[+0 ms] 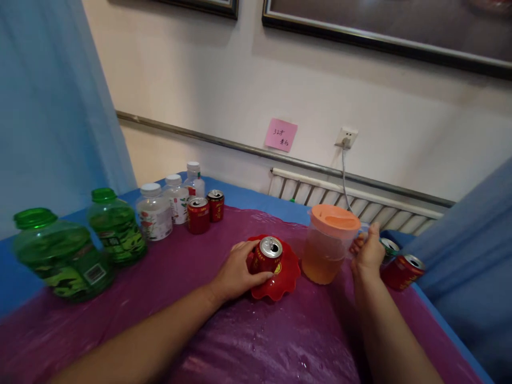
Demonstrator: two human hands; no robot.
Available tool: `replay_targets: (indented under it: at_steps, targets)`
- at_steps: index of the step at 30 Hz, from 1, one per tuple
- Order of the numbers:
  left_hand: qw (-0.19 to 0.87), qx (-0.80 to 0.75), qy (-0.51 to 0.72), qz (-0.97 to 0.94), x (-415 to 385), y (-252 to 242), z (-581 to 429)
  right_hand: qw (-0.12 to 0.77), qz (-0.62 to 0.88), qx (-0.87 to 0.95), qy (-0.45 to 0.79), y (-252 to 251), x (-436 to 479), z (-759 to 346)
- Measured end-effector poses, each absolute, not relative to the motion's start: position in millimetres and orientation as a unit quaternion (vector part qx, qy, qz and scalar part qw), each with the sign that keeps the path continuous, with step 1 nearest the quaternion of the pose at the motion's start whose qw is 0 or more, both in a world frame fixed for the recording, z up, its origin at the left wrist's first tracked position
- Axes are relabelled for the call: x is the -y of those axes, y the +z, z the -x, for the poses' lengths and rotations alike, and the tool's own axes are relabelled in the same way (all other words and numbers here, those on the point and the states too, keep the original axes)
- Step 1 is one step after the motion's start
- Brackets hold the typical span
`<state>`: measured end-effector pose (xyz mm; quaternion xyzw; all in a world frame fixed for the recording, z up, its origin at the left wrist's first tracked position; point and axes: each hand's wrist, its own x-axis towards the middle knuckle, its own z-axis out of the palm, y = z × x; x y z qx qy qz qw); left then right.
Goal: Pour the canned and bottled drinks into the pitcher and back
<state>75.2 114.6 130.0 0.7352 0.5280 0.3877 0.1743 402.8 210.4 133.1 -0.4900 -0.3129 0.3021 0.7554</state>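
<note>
Head view, left hand (236, 272) gripping upright red can (267, 255), right hand (368, 253) gripping pitcher (326, 250)

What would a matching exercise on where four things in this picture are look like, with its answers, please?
Things:
1. pitcher
2. pink note
3. nearest green bottle
4. red dish

Places:
A. stuck on the wall
B. under the can that the left hand grips
C. at the far left of the table
D. in the grip of the right hand

Pairs: 1-D, 2-A, 3-C, 4-B
</note>
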Motion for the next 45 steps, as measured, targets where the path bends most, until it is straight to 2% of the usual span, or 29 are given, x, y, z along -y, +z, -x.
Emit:
replay_targets:
  at_steps: [5,11,19,23,26,30,45]
  targets:
    - [0.175,-0.536,0.379,-0.734,-117.2,129.3,-74.8,0.756,0.559,0.25,0.233,126.7,-206.7,-403.0]
    - [0.187,-0.531,0.375,-0.736,-118.7,128.2,-75.1,0.74,0.599,0.258,0.165,132.7,-197.9,-405.4]
    - [0.184,-0.515,0.39,-0.741,-118.3,129.0,-73.4,0.769,0.528,0.36,0.018,144.3,-131.6,-359.7]
    - [0.177,-0.507,0.391,-0.747,-118.2,127.1,-73.4,0.719,0.447,0.53,0.054,128.0,-104.8,-306.3]
    - [0.186,-0.49,0.388,-0.758,-117.5,126.0,-74.4,0.621,0.414,0.661,0.078,111.2,-95.4,-288.0]
    - [0.191,-0.471,0.383,-0.771,-116.2,124.1,-77.6,0.533,0.43,0.718,0.126,93.9,-88.9,-284.0]
    - [0.208,-0.463,0.36,-0.783,-113.8,121.1,-79.2,0.507,0.45,0.714,0.176,89.2,-88.6,-281.4]
